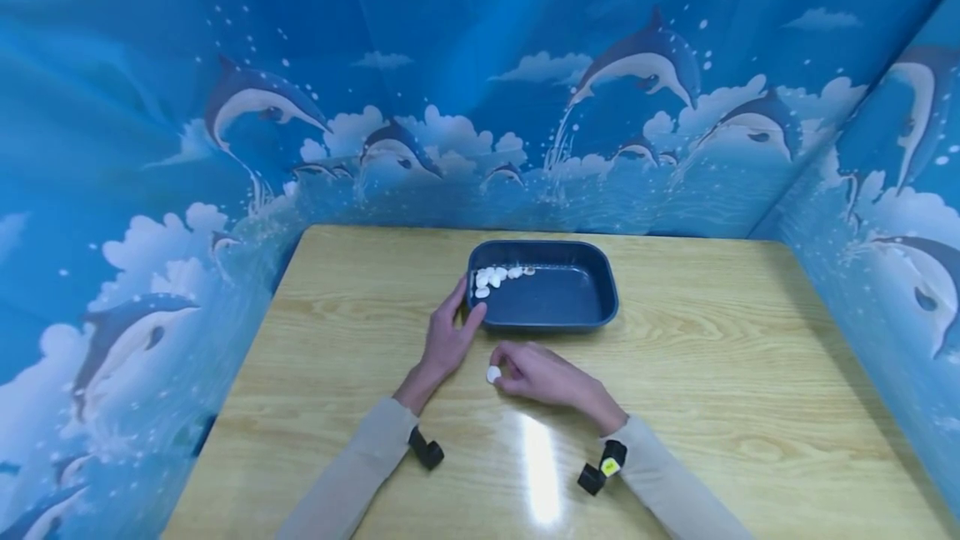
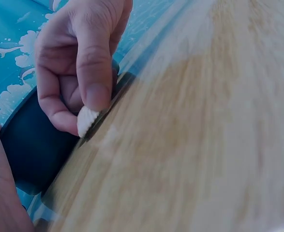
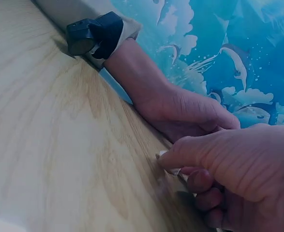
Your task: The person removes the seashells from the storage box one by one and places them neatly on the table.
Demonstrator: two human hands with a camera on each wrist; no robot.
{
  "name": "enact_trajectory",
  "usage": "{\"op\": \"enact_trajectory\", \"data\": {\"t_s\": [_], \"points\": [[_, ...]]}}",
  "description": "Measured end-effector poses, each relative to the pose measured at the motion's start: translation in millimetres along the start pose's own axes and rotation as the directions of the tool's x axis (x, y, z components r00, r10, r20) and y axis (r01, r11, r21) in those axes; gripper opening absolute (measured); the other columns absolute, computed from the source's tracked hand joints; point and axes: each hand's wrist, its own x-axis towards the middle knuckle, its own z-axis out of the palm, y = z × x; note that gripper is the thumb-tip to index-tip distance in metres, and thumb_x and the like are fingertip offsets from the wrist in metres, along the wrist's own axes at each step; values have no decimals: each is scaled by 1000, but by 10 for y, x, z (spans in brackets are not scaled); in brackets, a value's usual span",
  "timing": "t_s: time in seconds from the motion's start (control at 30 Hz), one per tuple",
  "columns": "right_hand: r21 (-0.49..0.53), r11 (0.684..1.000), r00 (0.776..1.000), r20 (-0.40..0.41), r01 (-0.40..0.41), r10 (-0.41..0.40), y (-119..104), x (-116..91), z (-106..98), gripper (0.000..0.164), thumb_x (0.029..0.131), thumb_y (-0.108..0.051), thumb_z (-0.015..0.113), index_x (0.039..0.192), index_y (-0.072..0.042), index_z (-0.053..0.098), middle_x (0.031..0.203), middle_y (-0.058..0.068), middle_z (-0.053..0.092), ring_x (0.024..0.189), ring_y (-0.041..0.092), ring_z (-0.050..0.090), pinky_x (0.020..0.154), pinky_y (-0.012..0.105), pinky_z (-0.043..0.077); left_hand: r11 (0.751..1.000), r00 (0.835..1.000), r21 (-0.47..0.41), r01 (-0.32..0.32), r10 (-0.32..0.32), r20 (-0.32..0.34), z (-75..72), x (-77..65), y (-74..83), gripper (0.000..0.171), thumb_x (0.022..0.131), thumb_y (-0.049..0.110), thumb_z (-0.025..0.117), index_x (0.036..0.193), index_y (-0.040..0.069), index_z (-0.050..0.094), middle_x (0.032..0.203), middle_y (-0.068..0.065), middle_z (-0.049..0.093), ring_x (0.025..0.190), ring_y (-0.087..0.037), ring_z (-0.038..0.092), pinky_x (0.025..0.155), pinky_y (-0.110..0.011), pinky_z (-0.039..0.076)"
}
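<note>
A small white ribbed seashell is pinched between the thumb and fingers of my right hand, just above the table in front of a dark blue rectangular tub. The left wrist view shows the ridged edge of this shell under the thumb. At the tub's near left corner, my left hand rests with extended fingers along the outer side and the thumb by the front rim. Several white shells lie in the tub's left part. In the right wrist view, my right hand hides most of the shell.
The tub stands on a light wood-grain table, near its far edge. A blue dolphin-print curtain hangs behind the table and along both sides. Small black devices are strapped to both wrists.
</note>
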Motion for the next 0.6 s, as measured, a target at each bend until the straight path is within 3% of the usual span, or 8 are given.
{"op": "enact_trajectory", "data": {"t_s": [0.6], "points": [[-34,999,999,-36,-40,39,-6,23,57,29,100,-23,71,124,-10,64,78,-11,58,66,4,53,58,23,50,1000,1000,4,15,-15,0,13,-4,-6,67,105,25,63,162,7,33,168,-14,34,155,-23,32,128,-44,27]]}}
